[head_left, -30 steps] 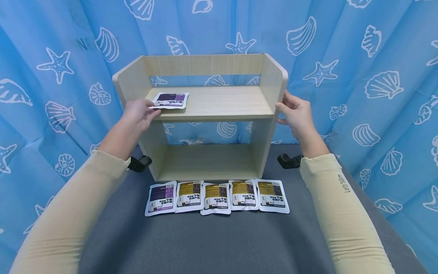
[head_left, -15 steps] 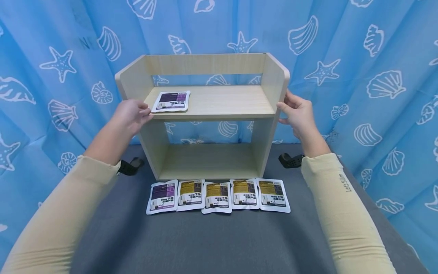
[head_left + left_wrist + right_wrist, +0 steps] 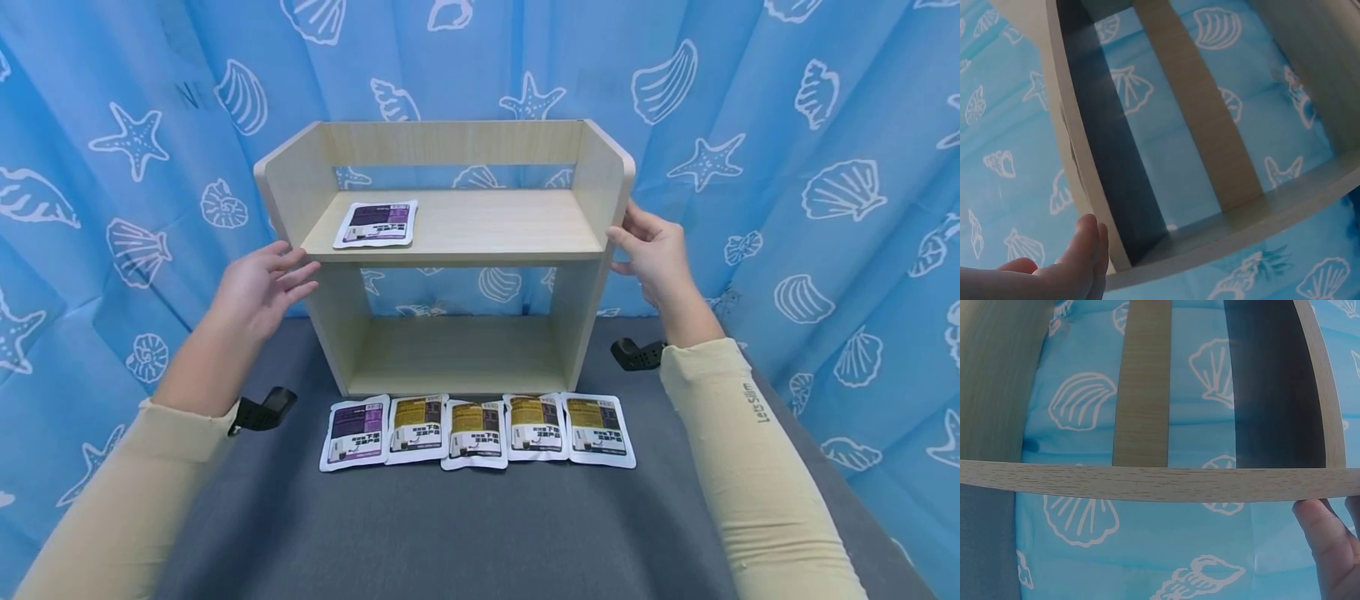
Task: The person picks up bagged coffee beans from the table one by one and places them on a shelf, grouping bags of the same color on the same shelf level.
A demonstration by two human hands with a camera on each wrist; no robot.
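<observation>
In the head view, the left hand (image 3: pixel 258 287) holds nothing; its fingers are spread and nearly straight, close to the front edge of the left side panel (image 3: pixel 296 187). The purple packet on the upper board (image 3: pixel 377 225) lies flat, printed face up, in the left part of this board. The right hand (image 3: pixel 658 254) is at the right side panel (image 3: pixel 600 179), with the thumb on the front edge and the fingers behind it; whether its grip is closed on the panel or only leans on it, I cannot tell. On the worktop (image 3: pixel 487 533), before the wooden shelf unit (image 3: pixel 495 225), there is one row: a purple packet on the left (image 3: pixel 357 433), then four yellow-brown packets (image 3: pixel 475 434), neighbours touching or slightly overlapping.

In my judgement, the left fingers should stay clear of the packet on the board, so that it is not dragged crooked. The right hand should steady the unit gently, without pushing it sideways. For the row, it would be good to pinch only one packet by its free edge and not disturb its neighbour.

In the left wrist view, the fingertips are near a corner of the unit; actual contact is not clear.

In the right wrist view, the thumb tip meets the panel's edge from outside; no packet is visible there.
</observation>
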